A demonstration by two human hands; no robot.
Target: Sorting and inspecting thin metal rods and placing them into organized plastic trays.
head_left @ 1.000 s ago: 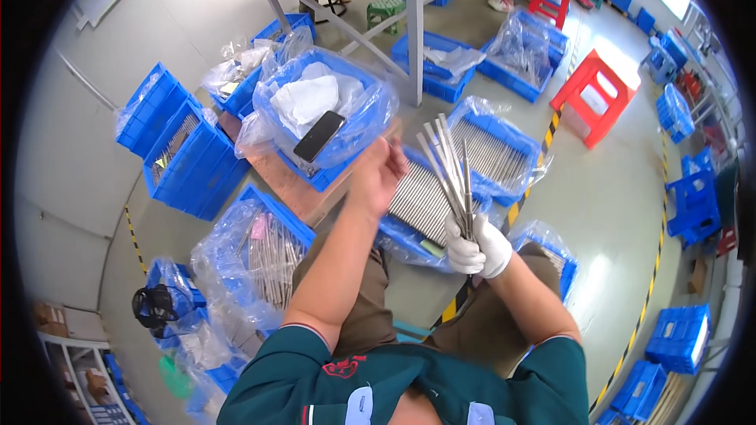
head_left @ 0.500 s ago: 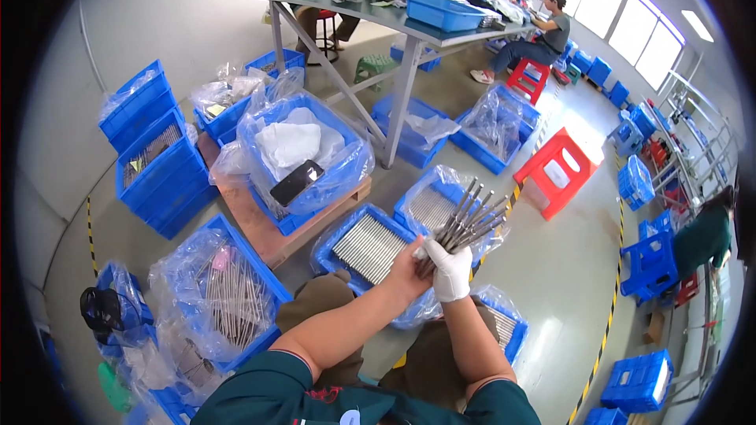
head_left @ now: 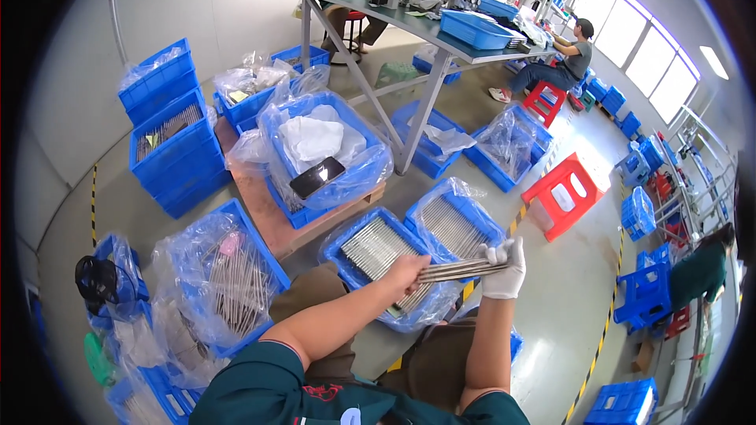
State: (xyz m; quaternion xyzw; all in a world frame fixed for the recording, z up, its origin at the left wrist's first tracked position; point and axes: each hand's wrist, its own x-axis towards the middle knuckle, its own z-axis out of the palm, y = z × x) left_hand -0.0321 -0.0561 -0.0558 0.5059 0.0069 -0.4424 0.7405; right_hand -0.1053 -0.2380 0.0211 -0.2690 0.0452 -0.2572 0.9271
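A bundle of slim metal rods (head_left: 455,270) lies nearly level between my two hands, above the plastic-lined blue crates. My bare left hand (head_left: 406,274) is closed around the bundle's left end. At the other end my right hand (head_left: 505,274), in a white glove, has its palm and fingers against the rod tips, the fingers bent around them. Beneath my left hand, rows of similar rods (head_left: 370,245) fill one lined crate. Just right of it, a second crate holds another neat layer of rods (head_left: 450,228).
At my left, a lined blue crate holds loose rods (head_left: 236,287). Beyond it, a black phone (head_left: 317,177) lies on a bag-lined crate on a pallet. A red stool (head_left: 563,197) stands at right. A green-topped workbench (head_left: 417,25) is ahead, with people seated around it.
The rod bundle has gone from upright and fanned to nearly level and gathered. My right hand has moved rightward to the rod tips, apart from my left hand. The view has shifted slightly.
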